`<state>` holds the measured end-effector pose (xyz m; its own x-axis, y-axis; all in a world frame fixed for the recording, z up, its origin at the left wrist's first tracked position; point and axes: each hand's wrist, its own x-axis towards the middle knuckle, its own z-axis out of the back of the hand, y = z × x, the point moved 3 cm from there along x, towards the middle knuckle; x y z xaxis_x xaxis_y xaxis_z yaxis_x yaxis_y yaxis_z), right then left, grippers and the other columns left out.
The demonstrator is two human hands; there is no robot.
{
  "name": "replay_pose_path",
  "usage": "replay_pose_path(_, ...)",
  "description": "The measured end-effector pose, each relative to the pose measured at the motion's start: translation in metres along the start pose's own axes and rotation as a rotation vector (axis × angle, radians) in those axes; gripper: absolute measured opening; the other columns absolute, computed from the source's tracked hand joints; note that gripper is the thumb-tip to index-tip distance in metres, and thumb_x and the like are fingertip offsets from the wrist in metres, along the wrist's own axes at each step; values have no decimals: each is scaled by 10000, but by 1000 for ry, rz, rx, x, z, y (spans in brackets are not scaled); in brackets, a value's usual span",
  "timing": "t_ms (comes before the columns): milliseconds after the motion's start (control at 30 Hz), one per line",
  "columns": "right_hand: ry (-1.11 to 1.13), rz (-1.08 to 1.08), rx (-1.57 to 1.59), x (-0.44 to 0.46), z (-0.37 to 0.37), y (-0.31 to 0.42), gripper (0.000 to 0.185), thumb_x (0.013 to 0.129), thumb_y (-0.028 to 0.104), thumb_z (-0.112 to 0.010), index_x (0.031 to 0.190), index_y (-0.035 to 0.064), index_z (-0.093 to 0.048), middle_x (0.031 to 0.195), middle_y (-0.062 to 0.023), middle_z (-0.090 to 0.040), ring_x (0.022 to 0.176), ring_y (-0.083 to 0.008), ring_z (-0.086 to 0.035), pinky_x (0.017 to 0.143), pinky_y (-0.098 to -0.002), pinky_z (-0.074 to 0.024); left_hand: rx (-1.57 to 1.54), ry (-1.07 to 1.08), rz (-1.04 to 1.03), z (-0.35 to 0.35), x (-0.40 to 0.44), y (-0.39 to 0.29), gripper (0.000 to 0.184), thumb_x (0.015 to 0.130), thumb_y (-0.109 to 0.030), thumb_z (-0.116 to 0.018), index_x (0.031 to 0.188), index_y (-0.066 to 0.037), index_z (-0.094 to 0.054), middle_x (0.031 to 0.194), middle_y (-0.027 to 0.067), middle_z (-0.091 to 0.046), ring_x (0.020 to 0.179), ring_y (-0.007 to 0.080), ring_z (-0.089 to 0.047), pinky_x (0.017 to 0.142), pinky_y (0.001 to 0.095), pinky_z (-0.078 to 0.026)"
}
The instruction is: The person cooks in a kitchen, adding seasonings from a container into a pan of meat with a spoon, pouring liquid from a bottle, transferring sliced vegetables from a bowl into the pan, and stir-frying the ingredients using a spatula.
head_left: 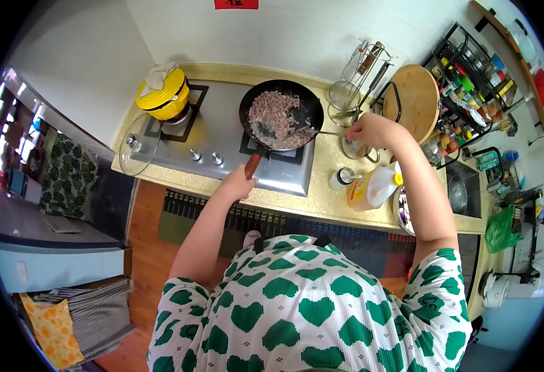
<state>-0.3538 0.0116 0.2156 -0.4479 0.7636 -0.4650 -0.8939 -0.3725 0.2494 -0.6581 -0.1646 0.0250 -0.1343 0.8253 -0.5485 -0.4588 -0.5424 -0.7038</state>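
A black frying pan (314, 106) sits on the right burner of the steel stove, with minced meat (274, 110) spread inside. My left hand (237, 185) is closed round the end of the pan's brown handle (253, 166). Over the counter right of the pan, my right hand (372, 131) pinches the handle of a metal spatula (321, 132), whose head rests in the meat. Below my right hand stands a metal cup (354, 147). Nearer to me are a small jar (341, 179) and an oil bottle (371, 188) with a yellow cap.
A yellow pot (164, 96) with a cloth on its lid occupies the left burner. A glass lid (140, 145) lies at the stove's left edge. Behind the right hand stand a utensil rack (345, 94), a round wooden board (411, 102) and a spice rack (448, 56).
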Motion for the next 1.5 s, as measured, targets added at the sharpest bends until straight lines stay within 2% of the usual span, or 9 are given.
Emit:
replay_pose_path(133,36,6,8,-7,-13,43,275,918,264,-720,1169,170,-782,1044,-154,-765,931,-302,-731,859,-392,-571,26,23,35,2,-3,-5,398,974,-213,-676,1228,-8,-448,820,121,-613,580,184,-627,519,349,-531)
replay_pose_path(200,-76,145,-69,10,-38,51,255,964,266,-687,1182,168,-777,1007,-136,-773,862,-286,-741,851,-398,-568,19,28,33,2,0,-2,394,976,-213,-675,1223,-7,-448,816,122,-614,581,183,-628,518,349,-532)
replay_pose_path(300,-241,185,-11,52,-82,50,229,933,289,-682,1066,141,-796,957,-167,-756,910,-346,-723,844,-436,-567,20,18,25,1,-1,-2,402,971,-209,-671,1227,13,-453,805,132,-635,574,198,-644,509,363,-523)
replay_pose_path(533,-425,80,46,86,-91,42,256,951,284,-651,1119,140,-780,982,-173,-750,946,-367,-712,851,-451,-565,15,13,8,0,1,2,412,970,-212,-666,1239,16,-452,801,135,-645,572,209,-653,510,371,-522)
replay_pose_path(700,-351,173,198,95,-107,23,293,962,278,-651,1212,165,-753,1051,-185,-743,984,-365,-707,901,-440,-557,1,11,24,-1,-3,-4,404,971,-210,-662,1237,10,-453,782,124,-632,565,209,-646,515,372,-522)
replay_pose_path(1000,-89,255,-232,21,-38,29,299,953,266,-665,1238,227,-747,1012,-123,-762,904,-325,-719,840,-426,-568,-7,9,26,-1,-5,-6,417,966,-190,-666,1253,12,-442,768,117,-620,553,202,-636,493,364,-510)
replay_pose_path(1067,-97,297,-336,11,-15,25,257,917,261,-707,1162,253,-781,962,-83,-766,873,-307,-715,781,-423,-572,-10,6,21,-1,-5,-6,418,964,-192,-668,1248,13,-442,769,119,-620,553,202,-636,493,366,-509)
replay_pose_path(1333,-309,291,-513,24,19,29,211,932,291,-681,1109,269,-795,899,-42,-760,850,-275,-721,731,-406,-578,17,3,-2,1,-9,-10,378,964,-196,-666,1192,12,-447,777,121,-616,560,204,-638,496,363,-507)
replay_pose_path(1500,-487,307,-504,72,-30,27,198,960,273,-628,1070,206,-779,854,-112,-740,799,-328,-716,714,-454,-567,18,23,41,1,-8,-8,396,979,-222,-660,1243,-17,-448,813,94,-602,594,177,-633,520,339,-534)
